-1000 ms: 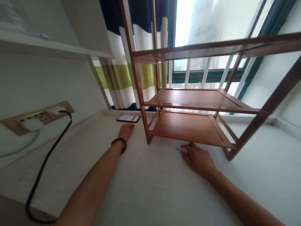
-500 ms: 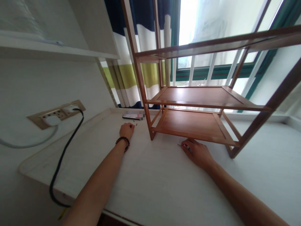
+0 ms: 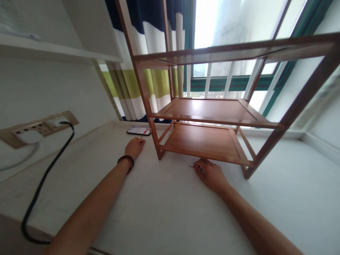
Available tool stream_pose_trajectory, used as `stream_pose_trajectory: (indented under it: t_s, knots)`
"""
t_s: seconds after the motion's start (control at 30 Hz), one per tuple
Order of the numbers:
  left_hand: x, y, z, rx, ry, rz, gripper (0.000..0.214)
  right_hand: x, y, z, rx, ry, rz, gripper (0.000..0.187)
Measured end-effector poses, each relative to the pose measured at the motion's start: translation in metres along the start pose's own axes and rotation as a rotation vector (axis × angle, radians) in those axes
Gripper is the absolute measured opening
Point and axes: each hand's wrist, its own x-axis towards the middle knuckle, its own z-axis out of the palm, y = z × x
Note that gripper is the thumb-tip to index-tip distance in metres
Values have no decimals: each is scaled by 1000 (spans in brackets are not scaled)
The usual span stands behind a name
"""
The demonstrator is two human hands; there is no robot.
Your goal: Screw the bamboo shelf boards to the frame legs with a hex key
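My left hand (image 3: 135, 148), a dark beaded bracelet (image 3: 125, 161) on its wrist, rests on the white surface left of a brown wooden shelf rack (image 3: 203, 140). Its fingers are pinched together; what lies between them is too small to make out. Just beyond the fingertips lies a tiny screw-like piece (image 3: 141, 136), and behind it a phone (image 3: 138, 131) with its screen lit. My right hand (image 3: 211, 174) is closed on a thin metal rod (image 3: 190, 166) whose end pokes out to the left. It sits at the front edge of the rack's lowest shelf.
A wall socket strip (image 3: 39, 128) at the left has plugs in it, with a black cable (image 3: 49, 170) hanging past the surface's edge. A white wall shelf (image 3: 61, 53) juts out above. Behind the rack are a striped curtain (image 3: 132, 83) and a barred window (image 3: 217, 79).
The view has swung right, so everything sits further left. My left fingertips have come to the spot where a small screw-like piece lay. My right hand still holds the rod.
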Motion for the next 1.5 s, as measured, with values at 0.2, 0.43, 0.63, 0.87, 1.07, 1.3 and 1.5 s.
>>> stream_pose_trajectory:
  t_s: [0.2,0.43,0.63,0.87,1.07,1.3,1.5]
  knots:
    - [-23,1,-10,-123,83,-98,30,-2,0,-1,12,29,8,26]
    - [-94,33,-35,-600,-34,-74,36,-5,-3,0,7,14,-37,29]
    - [-131,96,-39,-761,-247,202,24,-27,13,-14,57,-18,-9,29]
    - [-124,175,-4,-1008,-530,439,14,-52,36,-48,106,-64,46,28]
    - [-111,200,6,-1061,-551,411,17,-43,32,-38,122,15,21,28]
    - [-115,201,-1,-978,-562,415,18,-34,22,-24,112,90,-34,24]
    - [-112,201,3,-1070,-539,309,20,-37,28,-30,109,123,-36,23]
